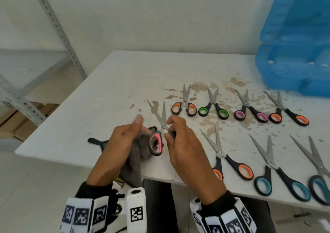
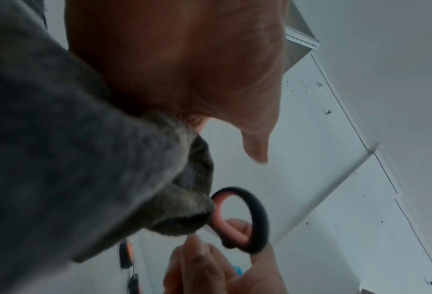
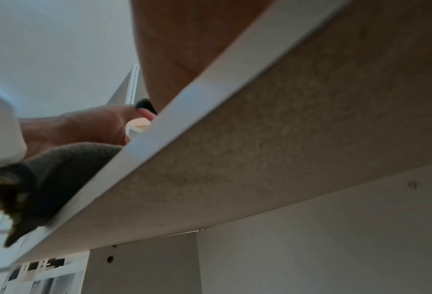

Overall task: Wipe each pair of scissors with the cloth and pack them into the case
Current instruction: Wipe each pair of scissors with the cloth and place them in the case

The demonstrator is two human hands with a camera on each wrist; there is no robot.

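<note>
A pair of scissors (image 1: 161,120) with black handles lined in pink is held over the near table edge, blades parted and pointing away. My right hand (image 1: 171,131) grips one handle, which is hidden under its fingers. My left hand (image 1: 128,136) holds a grey cloth (image 1: 137,154) against the free pink handle loop (image 1: 156,144), thumb sticking up. In the left wrist view the cloth (image 2: 71,159) touches that loop (image 2: 250,218), with right-hand fingers (image 2: 204,264) just below. The open blue case (image 1: 292,68) stands at the far right.
Several more scissors lie on the stained white table (image 1: 110,93): a back row with orange (image 1: 185,106), green (image 1: 213,107) and pink (image 1: 250,112) handles, and a front row with orange (image 1: 228,161) and teal (image 1: 280,179). A black object (image 1: 95,140) lies left of my left hand.
</note>
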